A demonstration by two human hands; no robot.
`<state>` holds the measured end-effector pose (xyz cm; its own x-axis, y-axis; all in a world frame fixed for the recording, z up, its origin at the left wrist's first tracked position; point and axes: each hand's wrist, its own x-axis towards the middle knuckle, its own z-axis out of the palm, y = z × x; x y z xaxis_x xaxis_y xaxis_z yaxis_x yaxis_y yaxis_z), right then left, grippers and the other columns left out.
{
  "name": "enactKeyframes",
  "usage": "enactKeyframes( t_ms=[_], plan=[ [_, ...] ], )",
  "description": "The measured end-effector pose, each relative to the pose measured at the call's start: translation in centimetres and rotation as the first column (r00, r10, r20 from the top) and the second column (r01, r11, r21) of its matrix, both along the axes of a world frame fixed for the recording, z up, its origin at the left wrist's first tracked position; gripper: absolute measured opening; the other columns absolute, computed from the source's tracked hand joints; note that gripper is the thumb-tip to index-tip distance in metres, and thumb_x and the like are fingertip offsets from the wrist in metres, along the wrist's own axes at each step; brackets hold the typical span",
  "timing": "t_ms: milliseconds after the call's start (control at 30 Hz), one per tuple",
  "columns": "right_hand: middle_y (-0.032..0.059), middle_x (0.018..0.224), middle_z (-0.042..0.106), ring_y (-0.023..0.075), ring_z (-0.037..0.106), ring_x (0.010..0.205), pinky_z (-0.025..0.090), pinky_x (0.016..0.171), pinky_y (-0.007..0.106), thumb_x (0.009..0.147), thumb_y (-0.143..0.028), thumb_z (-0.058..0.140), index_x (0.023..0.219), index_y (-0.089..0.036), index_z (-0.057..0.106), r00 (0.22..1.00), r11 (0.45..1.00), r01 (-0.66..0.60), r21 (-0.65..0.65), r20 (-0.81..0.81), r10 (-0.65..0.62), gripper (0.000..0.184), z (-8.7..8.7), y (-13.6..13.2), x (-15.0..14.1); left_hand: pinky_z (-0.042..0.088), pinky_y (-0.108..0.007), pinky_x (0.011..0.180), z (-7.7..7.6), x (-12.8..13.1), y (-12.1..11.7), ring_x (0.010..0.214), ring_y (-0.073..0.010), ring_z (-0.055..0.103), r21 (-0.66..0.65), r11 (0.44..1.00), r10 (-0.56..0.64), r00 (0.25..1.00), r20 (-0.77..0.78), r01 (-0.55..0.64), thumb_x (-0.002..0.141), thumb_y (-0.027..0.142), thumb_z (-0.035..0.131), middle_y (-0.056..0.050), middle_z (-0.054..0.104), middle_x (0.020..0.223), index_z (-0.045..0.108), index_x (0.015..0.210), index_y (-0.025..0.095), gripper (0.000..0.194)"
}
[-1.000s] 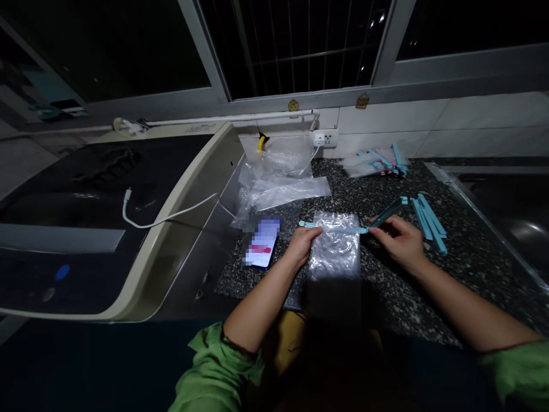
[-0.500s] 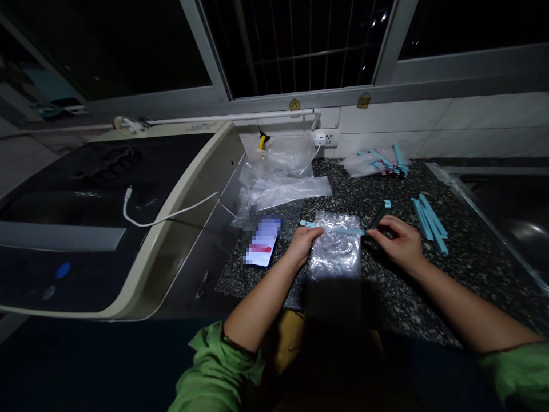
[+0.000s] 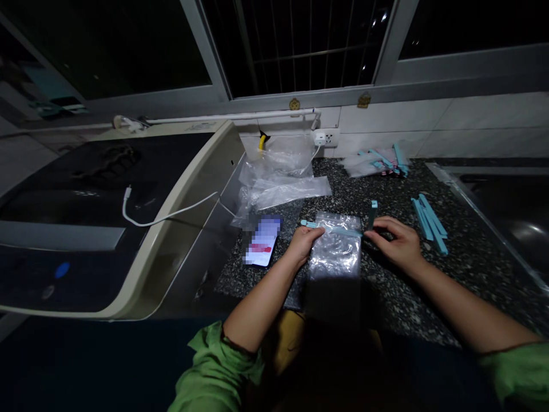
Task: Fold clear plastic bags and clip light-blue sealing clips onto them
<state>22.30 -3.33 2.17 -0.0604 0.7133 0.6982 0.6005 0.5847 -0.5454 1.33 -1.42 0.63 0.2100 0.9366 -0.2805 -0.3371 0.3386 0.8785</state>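
A clear plastic bag lies at the counter's front edge, its upper part crossed by one arm of a light blue bag sealing clip. The clip's other arm stands raised at the bag's right side. My left hand is closed on the clip and the bag's left edge, thumb on top. At the hinge end, my right hand pinches the clip, with the raised arm just beyond its fingertips. Several more blue sealing clips lie loose to the right of my right hand.
A phone with a lit screen lies left of the bag. Empty plastic bags are heaped behind it, beside a washing machine. A bag of blue and pink clips lies near the wall. A sink is at right.
The clip's raised arm has swung left, from leaning right to nearly upright. My right hand has shifted slightly with it. My left hand and the bag stay in place.
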Motion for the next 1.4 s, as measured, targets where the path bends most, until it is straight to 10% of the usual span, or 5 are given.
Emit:
enactKeyframes(
  t_ms=[1400],
  plan=[
    [0.0041, 0.075, 0.067, 0.0159, 0.062, 0.066, 0.051, 0.061, 0.030, 0.074, -0.022, 0.064, 0.083, -0.022, 0.069, 0.981, 0.985, -0.157, 0.073, 0.127, 0.147, 0.010, -0.66, 0.16, -0.15, 0.029, -0.023, 0.047, -0.30, 0.16, -0.09, 0.041, -0.0090, 0.044, 0.019, 0.999, -0.027, 0.998, -0.052, 0.028, 0.048, 0.036, 0.074, 0.000, 0.055, 0.045, 0.058, 0.048, 0.013, 0.028]
  ],
)
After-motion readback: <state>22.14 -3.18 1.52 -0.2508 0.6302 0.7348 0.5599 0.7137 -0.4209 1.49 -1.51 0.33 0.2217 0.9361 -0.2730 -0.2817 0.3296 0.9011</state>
